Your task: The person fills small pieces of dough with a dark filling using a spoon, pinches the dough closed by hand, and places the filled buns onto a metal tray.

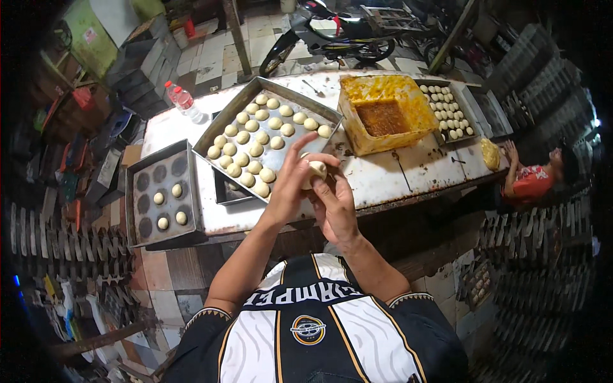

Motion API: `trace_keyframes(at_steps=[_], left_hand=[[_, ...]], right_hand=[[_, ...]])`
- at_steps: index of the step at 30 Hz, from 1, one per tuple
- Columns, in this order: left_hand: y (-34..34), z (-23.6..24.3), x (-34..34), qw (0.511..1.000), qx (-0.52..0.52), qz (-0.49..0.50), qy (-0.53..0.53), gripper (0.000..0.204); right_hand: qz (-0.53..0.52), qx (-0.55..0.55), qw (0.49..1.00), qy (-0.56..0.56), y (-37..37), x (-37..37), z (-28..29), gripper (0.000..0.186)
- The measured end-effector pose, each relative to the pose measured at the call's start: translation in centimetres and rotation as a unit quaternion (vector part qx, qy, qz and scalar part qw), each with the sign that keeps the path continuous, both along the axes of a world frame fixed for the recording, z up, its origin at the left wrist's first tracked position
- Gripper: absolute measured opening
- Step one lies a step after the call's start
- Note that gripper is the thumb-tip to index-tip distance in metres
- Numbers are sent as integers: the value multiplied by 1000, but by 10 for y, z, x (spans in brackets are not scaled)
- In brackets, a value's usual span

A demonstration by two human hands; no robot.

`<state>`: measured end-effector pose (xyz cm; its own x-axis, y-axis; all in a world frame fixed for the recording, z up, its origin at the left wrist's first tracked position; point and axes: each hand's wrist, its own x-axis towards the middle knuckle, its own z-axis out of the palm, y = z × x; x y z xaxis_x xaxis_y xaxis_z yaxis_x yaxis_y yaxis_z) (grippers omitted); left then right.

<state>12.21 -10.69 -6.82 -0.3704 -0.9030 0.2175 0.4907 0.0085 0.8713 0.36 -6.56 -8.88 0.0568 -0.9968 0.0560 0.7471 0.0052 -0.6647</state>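
Note:
My left hand (294, 180) holds a pale dough ball (317, 167) in front of me, with one finger raised. My right hand (334, 204) is closed on the same ball from below, thumb against it. Behind my hands a metal tray (220, 124) of several dough balls lies slanted on the table, partly over a dark tray (225, 195). At the left sits a smaller tray (143, 235) with round dark marks and several dough balls. A yellow-smeared rectangular tub (380, 142) stands right of the big tray.
The white table (351, 182) carries two bottles (182, 101), thin tools, another tray of dough balls (450, 112) and a yellow bag (490, 153). A person in red (530, 182) is at the right end. A motorbike (332, 48) stands behind; slatted racks (511, 233) flank me.

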Motion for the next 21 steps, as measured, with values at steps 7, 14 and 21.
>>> trace_keyframes(at_steps=[7,14,21], left_hand=[[0,-27,-11,962,-149,62,-220,36],[-24,-53,-41,887,-295,96,-341,34],[-25,-71,-56,951,-81,27,-298,49]], right_hand=[[26,158,987,-16,2,-27,-21,36],[58,155,984,-66,-19,-73,-48,25],[-244,-25,790,563,-58,-177,-190,30]])
